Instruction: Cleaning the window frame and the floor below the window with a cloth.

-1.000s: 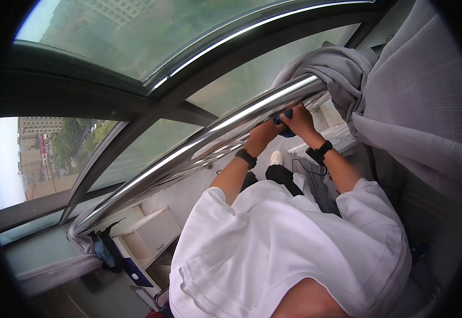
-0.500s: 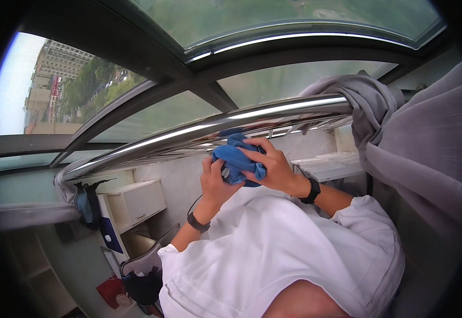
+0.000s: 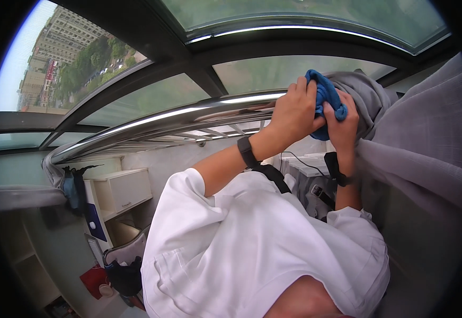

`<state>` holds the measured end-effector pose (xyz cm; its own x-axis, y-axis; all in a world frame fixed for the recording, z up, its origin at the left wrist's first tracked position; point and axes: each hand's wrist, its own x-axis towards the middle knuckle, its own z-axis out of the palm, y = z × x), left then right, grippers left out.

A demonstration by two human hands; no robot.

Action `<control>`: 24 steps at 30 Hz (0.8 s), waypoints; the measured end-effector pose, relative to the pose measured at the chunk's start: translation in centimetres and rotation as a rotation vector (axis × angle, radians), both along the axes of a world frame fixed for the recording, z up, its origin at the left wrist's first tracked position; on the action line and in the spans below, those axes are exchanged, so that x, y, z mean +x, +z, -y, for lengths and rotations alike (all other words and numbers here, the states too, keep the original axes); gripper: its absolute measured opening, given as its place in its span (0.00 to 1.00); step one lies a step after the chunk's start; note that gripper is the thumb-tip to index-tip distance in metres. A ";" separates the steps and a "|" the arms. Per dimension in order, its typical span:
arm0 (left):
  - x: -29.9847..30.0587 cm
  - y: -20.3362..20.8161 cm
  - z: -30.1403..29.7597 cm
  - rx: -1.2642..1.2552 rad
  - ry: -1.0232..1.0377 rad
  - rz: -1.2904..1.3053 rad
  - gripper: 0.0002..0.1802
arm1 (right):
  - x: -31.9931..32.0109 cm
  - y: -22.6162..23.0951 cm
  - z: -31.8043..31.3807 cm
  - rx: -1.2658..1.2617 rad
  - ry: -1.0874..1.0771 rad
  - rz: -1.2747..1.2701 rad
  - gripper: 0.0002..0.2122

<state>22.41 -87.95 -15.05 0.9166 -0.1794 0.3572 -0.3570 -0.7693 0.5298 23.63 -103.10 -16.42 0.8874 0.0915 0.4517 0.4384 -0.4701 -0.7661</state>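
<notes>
Blue cloth (image 3: 324, 94) moved up, R along rail (image 3: 199, 112).
Your L hand (image 3: 294, 110) + R hand (image 3: 345, 123) grip it; work's now by curtain (image 3: 423, 114).

Blue cloth (image 3: 325, 91), crumpled, bunched between left hand (image 3: 294, 110) and right hand (image 3: 344, 123), perhaps touching the metal rail (image 3: 199, 114)

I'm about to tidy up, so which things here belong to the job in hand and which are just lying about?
In the job:
blue cloth, gripped by left hand and right hand
metal rail, apparently, beside the cloth

Just around:
grey curtain, bunched near the rail
white cupboard
chair
</notes>
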 end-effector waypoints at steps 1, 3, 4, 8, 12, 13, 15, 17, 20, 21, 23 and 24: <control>1.0 0.0 1.2 -0.005 -0.032 0.000 0.36 | 0.4 0.0 1.2 0.006 -0.055 -0.034 0.15; 2.1 0.0 3.0 -0.017 -0.074 0.035 0.29 | 0.8 0.3 2.5 0.000 -0.156 -0.066 0.14; 2.2 -0.2 2.8 -0.019 -0.069 0.038 0.29 | 0.8 0.4 2.3 -0.002 -0.151 -0.063 0.14; 1.4 -0.2 0.6 0.041 -0.023 -0.055 0.23 | 0.8 1.4 -0.6 -0.163 -0.176 -0.009 0.13; -1.1 0.9 -4.5 0.091 0.137 -0.156 0.21 | 0.7 1.6 -5.5 -0.185 0.012 -0.064 0.15; -1.8 1.1 -5.9 0.102 0.187 -0.154 0.21 | 0.6 1.6 -6.9 -0.200 0.052 -0.058 0.15; -3.3 1.7 -8.7 0.118 0.245 -0.154 0.20 | 0.2 1.8 -9.8 -0.210 0.101 -0.054 0.15; -4.7 2.1 -11.0 0.217 0.378 -0.156 0.20 | -0.3 1.6 -12.6 -0.201 0.213 -0.066 0.16; -6.6 1.9 -13.2 0.273 0.484 -0.190 0.21 | -1.0 1.5 -15.3 -0.234 0.300 -0.045 0.16; -7.1 2.1 -13.4 0.256 0.489 -0.169 0.21 | -1.3 1.6 -15.6 -0.230 0.325 -0.058 0.16; -7.0 1.6 -12.9 0.251 0.506 -0.111 0.21 | -1.2 1.1 -15.1 -0.182 0.342 -0.066 0.16; -6.9 1.4 -12.5 0.247 0.509 -0.057 0.21 | -1.1 0.8 -14.8 -0.134 0.347 -0.081 0.16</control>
<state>15.47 -75.44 -13.68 0.9260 0.2180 0.3083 0.1150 -0.9405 0.3197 22.49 -88.34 -15.60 0.8259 0.4463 0.3446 0.5293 -0.4031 -0.7466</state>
